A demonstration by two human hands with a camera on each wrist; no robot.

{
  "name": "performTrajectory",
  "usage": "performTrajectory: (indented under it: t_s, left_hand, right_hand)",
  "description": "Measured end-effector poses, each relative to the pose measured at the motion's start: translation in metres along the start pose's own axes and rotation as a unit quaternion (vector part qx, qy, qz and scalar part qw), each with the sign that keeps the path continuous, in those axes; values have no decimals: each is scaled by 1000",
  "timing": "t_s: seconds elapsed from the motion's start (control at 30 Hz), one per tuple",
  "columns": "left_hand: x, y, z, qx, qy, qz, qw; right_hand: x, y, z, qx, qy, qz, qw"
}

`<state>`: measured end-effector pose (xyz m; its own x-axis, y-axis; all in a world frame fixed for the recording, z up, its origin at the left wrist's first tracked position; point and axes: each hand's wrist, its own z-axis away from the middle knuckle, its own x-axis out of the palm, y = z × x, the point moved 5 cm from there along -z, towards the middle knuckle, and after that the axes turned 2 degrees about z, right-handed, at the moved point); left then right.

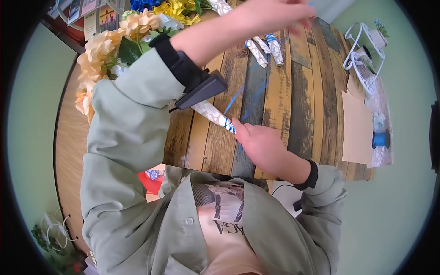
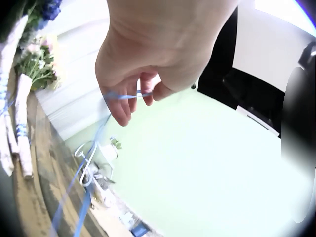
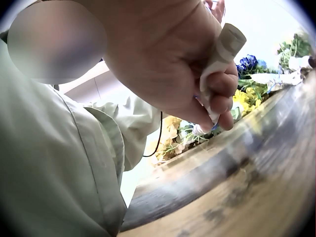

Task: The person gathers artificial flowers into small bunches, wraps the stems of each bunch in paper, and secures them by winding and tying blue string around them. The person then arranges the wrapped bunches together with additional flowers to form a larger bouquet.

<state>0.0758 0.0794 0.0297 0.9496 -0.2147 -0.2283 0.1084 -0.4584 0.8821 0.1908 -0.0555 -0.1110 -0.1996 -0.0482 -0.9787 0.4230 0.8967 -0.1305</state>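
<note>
My left hand [image 1: 279, 14] is raised high over the far side of the table. In the left wrist view, its thumb and fingers pinch a thin blue ribbon [image 2: 123, 96], whose strands run down toward the table. My right hand [image 1: 262, 145] grips the lower end of a flower stem wrapped in white patterned paper [image 1: 211, 113]. Blue ribbon crosses around the wrap just beside my right fingers. In the right wrist view, the paper's rolled end [image 3: 231, 39] sticks out of that fist. The wrapped stem's upper part is hidden behind my left forearm.
Peach flowers [image 1: 98, 50] fill the table's left side, with yellow flowers [image 1: 176, 10] beyond. Several wrapped stems [image 1: 275, 49] tied in blue lie at the back. To the right are a white wire stand [image 1: 350, 57], brown paper [image 1: 356, 130] and a blue ribbon spool [image 1: 380, 140].
</note>
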Motion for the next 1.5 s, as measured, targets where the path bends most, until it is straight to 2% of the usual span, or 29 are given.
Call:
performTrajectory:
  t_s: [0.03,0.1,0.17,0.2,0.27,0.3,0.33,0.43,0.47,0.5,0.53,0.57,0.6,0.67,0.73,0.8,0.83,0.87,0.93,1.0,1.1,1.13,1.17,1.2,1.3,1.4,1.43,1.47,1.5]
  left_hand:
    - [-9,25,-1,99,1,-45,994]
    - [-26,62,8,183,134,-273,935]
    - [-30,100,39,59,17,-153,986]
    - [-49,89,34,-75,-200,-76,974]
    - [-16,51,86,-125,-149,-139,971]
    - [0,38,112,-200,-327,-229,895]
    - [15,20,143,-227,-429,-221,846]
    - [41,-35,209,-242,-376,-253,858]
    - [46,-48,218,-313,-258,-53,913]
    - [46,-58,224,-365,-121,149,911]
    - [53,-62,224,-364,-117,150,912]
    - [58,-62,216,-328,-36,228,916]
    - [56,-62,212,-285,44,301,909]
    - [54,-67,209,-273,-15,320,907]
    - [52,-63,208,-265,-80,339,899]
    - [43,-61,220,-456,-168,237,842]
    - [31,-45,213,-346,-199,106,911]
    - [20,-20,204,-224,-225,-27,948]
    - [-7,29,178,-193,-212,-208,935]
    - [-34,49,159,-146,-141,-421,884]
    - [-64,44,119,-69,-83,-417,902]
    - [-74,34,104,4,-36,-496,867]
    - [-79,16,88,-11,-33,-571,820]
    - [-80,-1,73,-27,-29,-641,766]
    - [-66,-53,47,2,-68,-667,742]
    - [-48,-96,41,39,-109,-667,736]
    - [-43,-106,42,59,-128,-654,743]
    - [-44,-104,47,156,-64,-623,764]
    - [-42,-96,51,157,-64,-622,764]
  right_hand:
    - [7,2,0,25,-34,-31,999]
    - [9,9,-5,53,-61,-118,990]
    - [8,16,-9,83,-85,-203,972]
    - [0,17,-12,73,-70,-267,958]
    - [-16,21,-19,65,-48,-331,940]
    - [-21,24,-20,81,-62,-363,926]
    - [-25,26,-21,96,-76,-396,910]
    - [-29,33,-21,131,-112,-462,870]
    - [-30,33,-22,130,-121,-474,862]
    - [-35,30,-25,130,-123,-476,861]
    - [-37,28,-26,165,-155,-513,828]
    - [-35,25,-27,199,-188,-546,792]
    - [-34,24,-28,195,-191,-544,794]
    - [-35,25,-29,214,-187,-578,765]
    - [-36,26,-27,212,-161,-565,781]
    - [-28,32,-23,213,-133,-554,794]
    - [-24,38,-22,132,-38,-394,909]
    - [-29,35,-19,47,59,-213,974]
    - [-25,29,-12,56,7,-146,988]
    - [-16,19,-6,52,-46,-76,995]
    - [-13,0,-6,-9,-12,70,997]
    - [-14,-7,-6,-29,-7,107,994]
    - [-16,-12,-7,-47,-2,144,988]
    - [-18,-15,-9,-49,-3,147,988]
    - [-35,-25,-14,-121,12,193,974]
    - [-37,-20,-21,-170,-37,99,980]
    - [-26,-9,-24,-90,-128,-38,987]
    - [-14,2,-25,-6,-214,-172,961]
    - [-10,9,-26,-5,-214,-171,962]
